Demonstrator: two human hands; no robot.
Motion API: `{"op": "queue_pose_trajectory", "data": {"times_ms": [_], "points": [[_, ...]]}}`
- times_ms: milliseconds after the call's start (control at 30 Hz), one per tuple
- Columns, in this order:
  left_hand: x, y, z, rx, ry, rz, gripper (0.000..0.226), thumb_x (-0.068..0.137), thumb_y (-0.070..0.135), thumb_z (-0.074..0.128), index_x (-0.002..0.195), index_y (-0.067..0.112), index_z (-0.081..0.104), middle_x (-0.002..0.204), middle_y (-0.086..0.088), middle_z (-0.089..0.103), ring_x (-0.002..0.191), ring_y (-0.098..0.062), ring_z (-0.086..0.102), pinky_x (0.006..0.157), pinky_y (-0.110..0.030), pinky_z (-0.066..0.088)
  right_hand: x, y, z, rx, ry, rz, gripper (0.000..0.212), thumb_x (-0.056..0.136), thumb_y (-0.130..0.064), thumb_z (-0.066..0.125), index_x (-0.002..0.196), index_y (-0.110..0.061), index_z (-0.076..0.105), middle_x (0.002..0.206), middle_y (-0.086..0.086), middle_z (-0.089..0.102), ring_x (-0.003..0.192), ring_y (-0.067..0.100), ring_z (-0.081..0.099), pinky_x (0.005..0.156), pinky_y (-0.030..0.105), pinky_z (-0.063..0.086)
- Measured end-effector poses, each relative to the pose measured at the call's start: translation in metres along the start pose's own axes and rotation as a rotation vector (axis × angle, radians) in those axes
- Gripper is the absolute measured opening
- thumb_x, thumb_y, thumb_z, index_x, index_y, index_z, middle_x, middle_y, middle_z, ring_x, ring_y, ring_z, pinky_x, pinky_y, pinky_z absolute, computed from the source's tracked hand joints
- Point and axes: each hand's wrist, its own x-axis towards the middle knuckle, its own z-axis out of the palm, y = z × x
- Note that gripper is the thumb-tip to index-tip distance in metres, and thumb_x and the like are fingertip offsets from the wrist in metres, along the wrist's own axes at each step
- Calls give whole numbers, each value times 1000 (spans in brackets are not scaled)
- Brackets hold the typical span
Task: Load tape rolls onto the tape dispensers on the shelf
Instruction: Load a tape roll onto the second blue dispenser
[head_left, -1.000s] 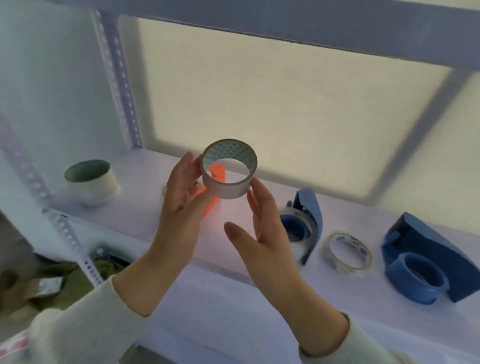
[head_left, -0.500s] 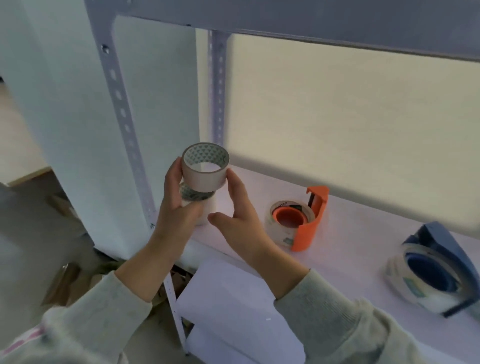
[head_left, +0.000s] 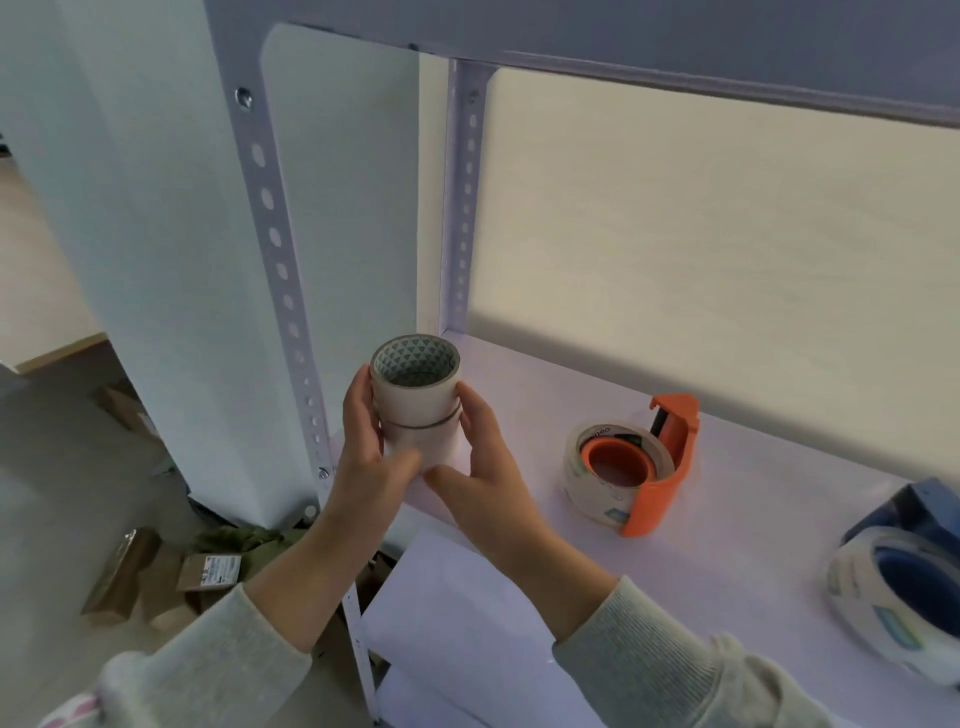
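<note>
One white metal shelf (head_left: 545, 415) fills most of the view, with two perforated uprights (head_left: 275, 244) at its left end. Two tape dispensers stand on it. The orange dispenser (head_left: 660, 488) sits near the middle with a clear roll already on its hub; faint print shows on that roll's core, too blurred to read. The blue dispenser (head_left: 914, 525) is at the right edge, partly cut off, also carrying a roll with a teal label that cannot be read.

At the shelf's left front corner two cardboard-coloured tape rolls are stacked, the upper roll (head_left: 415, 387) resting on the lower roll (head_left: 423, 441), its inside printed with a triangle pattern. Two hands close around this stack: the left hand (head_left: 371, 457) wraps the left side and the right hand (head_left: 485, 467) cups the right side, thumbs meeting at the front.

Below the shelf, several brown cartons (head_left: 208, 571) lie on the floor; one bears a small white label, illegible.
</note>
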Motion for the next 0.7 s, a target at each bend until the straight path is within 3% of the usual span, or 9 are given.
{"op": "queue_pose_trajectory", "data": {"times_ms": [167,333,467,533,600,633,700], "points": [[0,-3,-3,13,-16,-11,91,72,-1,51,147,39,19,149,4,38,136,-14,41,109,-46,41,0,5,2,-4,25,-6,76,84,4,58,146,-25,27,132,-15,45,108,-32,37,83,-3,35],[8,-1,0,-20,-65,-28,91,72,-2,49,147,38,20,148,1,39,134,-13,44,104,-37,47,5,7,2,5,69,7,76,82,4,59,145,-26,26,141,-6,42,113,-29,37,87,1,38],[16,1,8,-43,-102,-18,91,67,-3,46,146,35,21,147,-3,40,131,-18,47,92,-28,52,9,4,-1,-1,111,-1,76,80,1,62,143,-25,28,142,-3,43,118,-20,40,100,17,43],[20,1,11,-46,-116,-24,91,65,-2,44,146,35,22,146,-5,39,131,-19,47,92,-30,52,8,0,-4,-19,125,10,71,81,3,62,139,-23,30,137,-5,44,111,-26,39,94,8,41],[22,4,14,-9,-98,-38,91,65,2,46,146,35,20,151,-3,34,137,-18,39,103,-39,46,6,-4,-9,-63,136,30,65,82,6,59,132,-26,31,125,-13,42,94,-38,36,77,-6,35],[22,7,15,34,-64,-42,90,67,5,48,147,34,17,155,0,27,141,-14,30,112,-42,37,4,-7,-13,-90,143,42,66,83,6,57,133,-26,30,124,-13,40,93,-37,35,75,-7,32],[23,16,20,139,29,-18,86,77,8,54,150,30,13,160,5,17,143,-6,17,119,-38,21,-4,-14,-21,-161,152,53,73,84,1,56,145,-22,24,142,-7,36,118,-19,36,95,4,28]]}}
